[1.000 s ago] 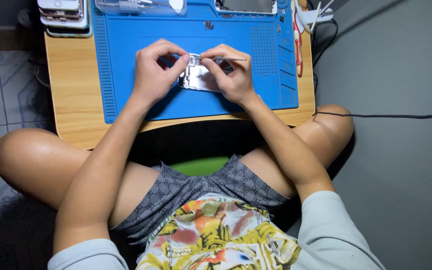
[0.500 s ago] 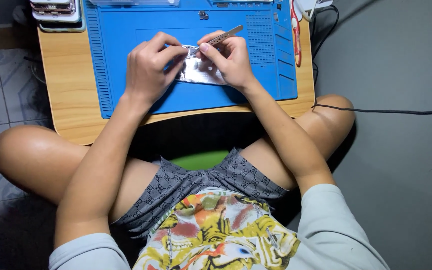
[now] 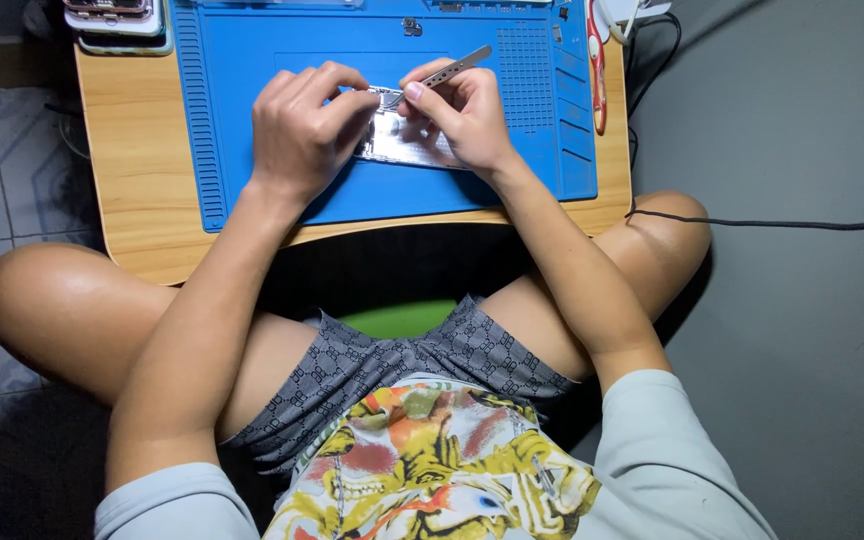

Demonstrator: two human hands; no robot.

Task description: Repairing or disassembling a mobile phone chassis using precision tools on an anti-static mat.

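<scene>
Our left hand (image 3: 297, 130) steadies the opened phone (image 3: 402, 140) on the blue mat (image 3: 512, 150), grip closed on its edge; our right hand (image 3: 462, 115) pinches metal tweezers (image 3: 457, 65) over it.

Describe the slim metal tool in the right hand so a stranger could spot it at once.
Start at the blue rubber work mat on the light wooden lap table. Near its middle, two hands meet over a flat silvery device. The right hand pinches thin silver metal tweezers, slanting up and right, the only slender bright tool there.
</scene>
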